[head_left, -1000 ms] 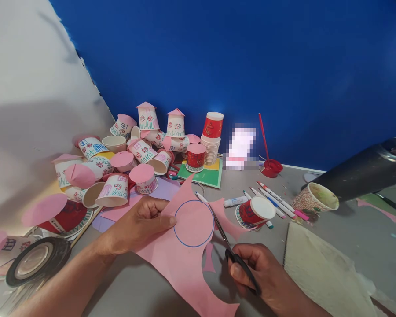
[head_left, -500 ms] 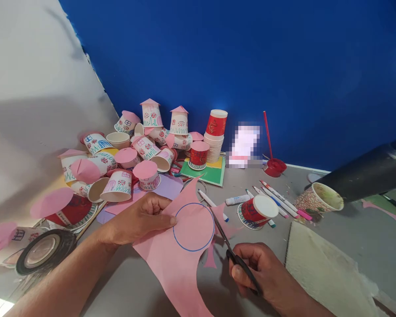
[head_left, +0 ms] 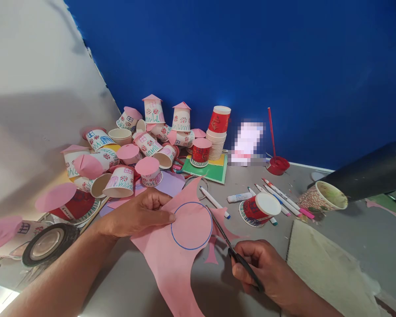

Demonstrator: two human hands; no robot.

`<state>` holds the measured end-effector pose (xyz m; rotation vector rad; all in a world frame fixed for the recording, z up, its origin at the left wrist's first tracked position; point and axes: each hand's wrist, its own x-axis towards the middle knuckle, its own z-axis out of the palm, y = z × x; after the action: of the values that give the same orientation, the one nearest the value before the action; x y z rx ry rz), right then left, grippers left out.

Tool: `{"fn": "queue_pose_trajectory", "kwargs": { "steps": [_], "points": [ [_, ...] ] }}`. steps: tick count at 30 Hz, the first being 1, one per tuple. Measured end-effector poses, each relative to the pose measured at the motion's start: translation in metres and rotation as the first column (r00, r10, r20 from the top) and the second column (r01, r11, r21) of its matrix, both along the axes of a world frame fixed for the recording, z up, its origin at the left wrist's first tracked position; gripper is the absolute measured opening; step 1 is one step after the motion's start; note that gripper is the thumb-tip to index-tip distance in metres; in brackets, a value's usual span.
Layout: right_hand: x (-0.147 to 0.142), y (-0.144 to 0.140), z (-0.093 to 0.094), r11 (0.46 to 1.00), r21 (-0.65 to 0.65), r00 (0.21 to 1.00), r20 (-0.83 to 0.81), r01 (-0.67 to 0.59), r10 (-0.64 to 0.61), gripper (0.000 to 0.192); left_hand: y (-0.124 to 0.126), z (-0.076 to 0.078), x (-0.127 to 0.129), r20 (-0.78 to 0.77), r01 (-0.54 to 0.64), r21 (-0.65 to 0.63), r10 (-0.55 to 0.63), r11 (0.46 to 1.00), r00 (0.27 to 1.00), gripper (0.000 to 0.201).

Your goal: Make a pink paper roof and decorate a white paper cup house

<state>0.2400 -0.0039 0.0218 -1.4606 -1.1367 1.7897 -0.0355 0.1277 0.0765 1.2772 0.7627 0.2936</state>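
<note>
While the left hand [head_left: 137, 213] pinches the pink paper [head_left: 178, 246] at its edge, thumb on top and fingers curled beneath, the right hand [head_left: 262, 270] is closed around the black handles of the scissors [head_left: 229, 244]. Their blades point up and away from the right hand, and the tips meet the paper at the right side of a blue circle [head_left: 192, 226] drawn on it. That circle sits just right of the left thumb, between the two hands. A cut pink flap sticks out just past the blades, and a small pink scrap [head_left: 211, 255] lies on the table [head_left: 135, 290] just left of the right hand.

Beyond the left hand, a heap of decorated cups [head_left: 141, 145] with pink paper roofs is piled against the blue wall [head_left: 251, 57]. Nearer, to the left of the left forearm, lies a roll of black tape [head_left: 48, 243]. Beyond the right hand, a red cup [head_left: 260, 209] lies on its side, with markers [head_left: 280, 202] scattered behind it. Farther back stand a stack of cups [head_left: 216, 141] topped by a red one, a green sheet [head_left: 209, 171], and a small red dish [head_left: 277, 165] with a stick in it. Off to the right of the right hand sits a patterned cup [head_left: 321, 200], and a pale cloth [head_left: 326, 268] lies just beside the right wrist.
</note>
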Motion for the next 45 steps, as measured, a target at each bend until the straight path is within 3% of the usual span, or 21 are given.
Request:
{"fn": "queue_pose_trajectory", "kwargs": {
  "steps": [18, 25, 30, 34, 36, 39, 41, 45],
  "points": [
    [0.002, 0.000, 0.002, 0.998, -0.021, 0.995, 0.080, -0.066, 0.067, 0.046, 0.008, -0.001, -0.010, -0.078, 0.087, 0.086, -0.081, 0.992, 0.994, 0.035],
    [0.006, 0.003, -0.007, 0.987, 0.139, 0.996, -0.057, 0.077, -0.070, 0.062, 0.008, -0.012, -0.004, -0.037, 0.102, 0.009, -0.102, 0.995, 0.994, 0.032],
    [-0.005, 0.005, -0.011, 0.958, 0.142, 0.957, -0.190, 0.249, -0.221, 0.051, -0.006, -0.016, 0.015, -0.039, 0.193, -0.029, -0.194, 0.981, 0.980, 0.031],
    [-0.019, 0.007, -0.009, 0.957, 0.106, 0.952, -0.178, 0.271, -0.250, 0.036, -0.013, -0.020, 0.025, -0.004, 0.217, -0.093, -0.218, 0.972, 0.976, 0.040],
    [-0.022, 0.008, -0.007, 0.938, 0.141, 0.942, -0.157, 0.318, -0.296, 0.028, -0.014, -0.024, 0.028, 0.053, 0.115, -0.128, -0.110, 0.985, 0.993, 0.050],
    [-0.023, 0.008, -0.005, 0.851, 0.224, 0.878, -0.186, 0.474, -0.440, 0.026, -0.017, -0.029, 0.035, 0.078, -0.088, -0.123, 0.098, 0.988, 0.992, 0.051],
    [-0.022, 0.009, -0.006, 0.789, 0.234, 0.821, -0.222, 0.568, -0.526, 0.028, -0.023, -0.031, 0.041, 0.072, -0.054, 0.080, 0.048, 0.995, 0.996, 0.042],
    [-0.021, 0.011, -0.009, 0.724, 0.203, 0.747, -0.290, 0.659, -0.599, 0.034, -0.048, -0.036, 0.056, 0.039, 0.092, 0.232, -0.104, 0.968, 0.994, 0.023]
  ]
}}
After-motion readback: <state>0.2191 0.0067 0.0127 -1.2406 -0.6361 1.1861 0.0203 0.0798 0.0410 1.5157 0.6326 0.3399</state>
